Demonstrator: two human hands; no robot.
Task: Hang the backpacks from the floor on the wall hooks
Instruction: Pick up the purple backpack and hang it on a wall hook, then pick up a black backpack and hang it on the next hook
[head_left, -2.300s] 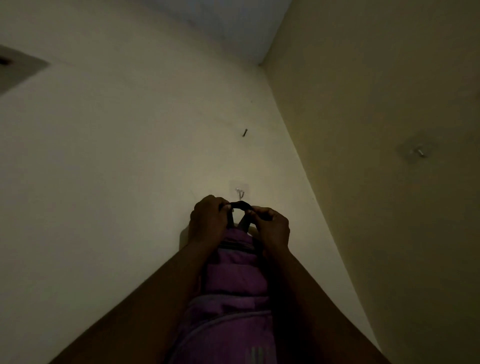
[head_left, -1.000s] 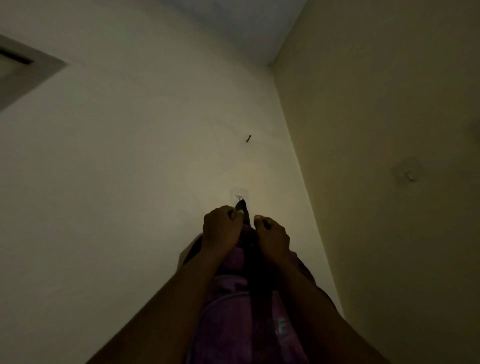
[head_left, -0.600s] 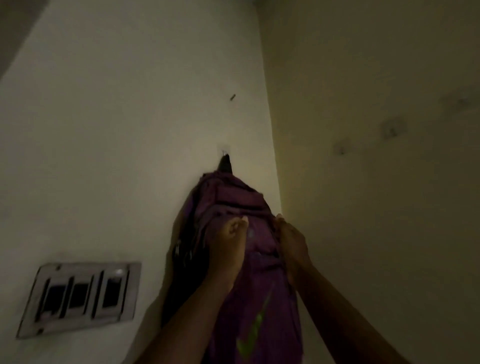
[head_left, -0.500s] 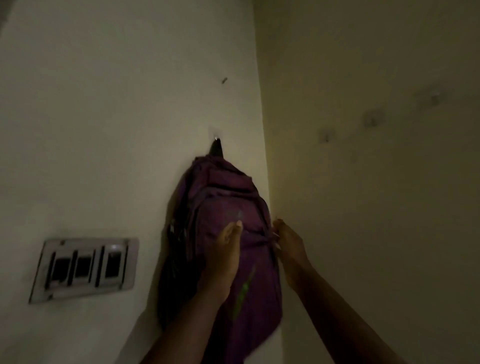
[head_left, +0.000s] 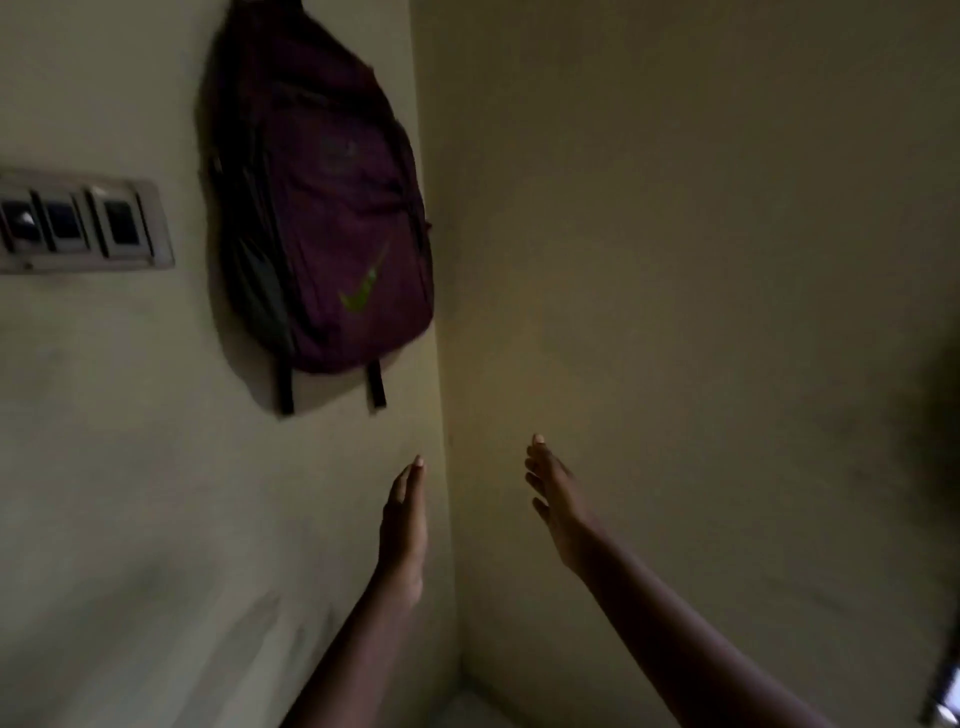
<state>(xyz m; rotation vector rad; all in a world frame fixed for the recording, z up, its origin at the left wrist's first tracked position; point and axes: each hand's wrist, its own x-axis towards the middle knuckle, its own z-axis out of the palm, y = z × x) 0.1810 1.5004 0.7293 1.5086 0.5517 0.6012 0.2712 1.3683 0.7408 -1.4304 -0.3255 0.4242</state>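
A purple backpack (head_left: 332, 208) with a green swoosh mark hangs flat against the left wall, close to the room corner. Its top and the hook run out of the frame's upper edge. Two dark strap ends dangle below it. My left hand (head_left: 404, 525) is well under the bag, fingers straight, holding nothing. My right hand (head_left: 553, 499) hovers beside it near the right wall, fingers spread and empty. Neither hand touches the backpack.
A switch panel (head_left: 78, 226) with several dark switches is mounted on the left wall, left of the bag. The wall corner (head_left: 447, 467) runs down between my hands. A dark blurred shape (head_left: 940, 431) sits at the right edge.
Both hands let go of the backpack and dropped below it. The bag now hangs on its own. The view tilted downward, so the hook left the frame.
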